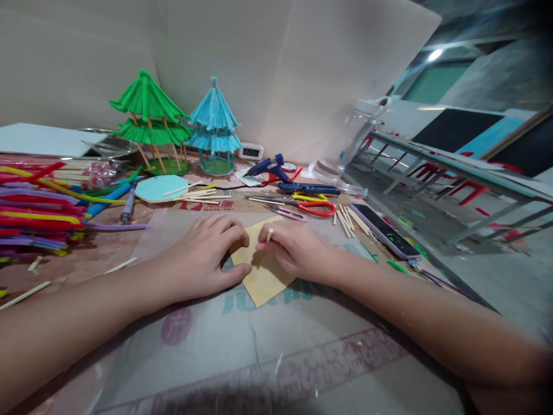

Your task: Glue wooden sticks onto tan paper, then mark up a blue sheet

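Note:
A yellow square of paper [259, 293] lies corner toward me on a printed plastic-covered sheet. My left hand [207, 253] rests at its left side, with the thumb and curled fingers apart and the fingertips at the paper's edge. Over the paper's right half, my right hand [298, 253] is closed round a thin wooden stick [270, 234]. The stick's pale end sticks up above the fingers; the rest of it is hidden.
Beyond my hands are scissors [317, 208], a blue glue gun [270, 167], loose sticks [345, 221] and a phone [384, 230]. Green [149, 124] and blue [215, 129] model pavilions stand behind. Colourful pipe cleaners [38, 213] pile up at left; a clear pitcher [349, 138] stands back right.

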Demonstrator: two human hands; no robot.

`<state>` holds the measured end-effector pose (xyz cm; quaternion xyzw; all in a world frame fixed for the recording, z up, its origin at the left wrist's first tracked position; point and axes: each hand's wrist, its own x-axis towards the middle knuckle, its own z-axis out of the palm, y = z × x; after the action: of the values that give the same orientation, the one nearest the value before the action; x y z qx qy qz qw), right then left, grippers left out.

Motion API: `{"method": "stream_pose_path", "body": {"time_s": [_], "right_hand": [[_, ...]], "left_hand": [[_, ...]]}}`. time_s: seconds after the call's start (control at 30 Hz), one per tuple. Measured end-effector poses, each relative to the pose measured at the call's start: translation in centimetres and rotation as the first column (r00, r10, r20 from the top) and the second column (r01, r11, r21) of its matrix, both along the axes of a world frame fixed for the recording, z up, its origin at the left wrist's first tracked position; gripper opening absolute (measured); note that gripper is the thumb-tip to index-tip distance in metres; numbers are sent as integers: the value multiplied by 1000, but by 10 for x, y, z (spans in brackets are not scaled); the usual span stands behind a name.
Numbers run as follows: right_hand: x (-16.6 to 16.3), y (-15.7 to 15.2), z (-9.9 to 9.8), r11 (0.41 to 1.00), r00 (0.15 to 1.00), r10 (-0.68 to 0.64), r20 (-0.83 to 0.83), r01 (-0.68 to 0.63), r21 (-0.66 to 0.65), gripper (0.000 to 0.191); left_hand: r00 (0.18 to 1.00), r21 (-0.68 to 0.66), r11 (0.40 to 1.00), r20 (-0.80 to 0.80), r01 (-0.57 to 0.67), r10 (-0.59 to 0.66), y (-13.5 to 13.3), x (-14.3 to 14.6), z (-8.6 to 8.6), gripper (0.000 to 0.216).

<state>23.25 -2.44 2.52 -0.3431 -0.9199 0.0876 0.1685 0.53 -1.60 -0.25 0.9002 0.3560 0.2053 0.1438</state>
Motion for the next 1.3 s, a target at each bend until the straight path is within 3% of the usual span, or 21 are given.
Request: {"method": "stream_pose_path", "body": {"time_s": [0.1, 0.17, 0.23, 0.3, 0.4, 0.57, 0.87, 1.1, 1.2, 1.3], "right_hand": [[3, 9, -3, 987, 976, -155, -156, 145, -75, 16], [3, 12, -5, 941, 875, -251, -415, 119, -318, 18], [2, 13, -6, 813, 688, -376, -621, -77, -577, 22], [1, 12, -6, 646, 546, -482, -685, -306, -699, 29], [0, 10, -6, 483, 479, -557, -679, -478, -734, 29], [-1, 6, -6, 383, 464, -565, -682, -585, -715, 18], [-4, 1, -5, 328, 454, -551, -700, -654, -682, 9], [-3, 3, -8, 339, 461, -524, -716, -658, -672, 10], [-5, 2, -9, 385, 467, -500, -729, -635, -670, 18], [-7, 1, -5, 526, 490, -466, -737, -517, -676, 25]], "left_hand": [[1000, 3, 1000, -10, -10, 10, 0, 0, 0, 29], [1000, 19, 1000, -8, -12, 12, -1, 0, -1, 30], [1000, 32, 999, -5, -21, 21, -1, 0, -1, 31], [1000, 50, 999, 2, -21, 21, -1, 0, -2, 34], [999, 115, 993, 53, -9, 3, -2, 0, 0, 30], [974, 281, 959, 226, -43, -22, -9, 1, 10, 21], [941, 303, 952, 334, -49, -58, -16, 1, 14, 16], [924, 322, 947, 365, -8, -116, -16, 1, 13, 13], [927, 301, 953, 351, 19, -129, -16, 1, 13, 16], [945, 278, 960, 306, 28, -117, -14, 2, 12, 18]]}}
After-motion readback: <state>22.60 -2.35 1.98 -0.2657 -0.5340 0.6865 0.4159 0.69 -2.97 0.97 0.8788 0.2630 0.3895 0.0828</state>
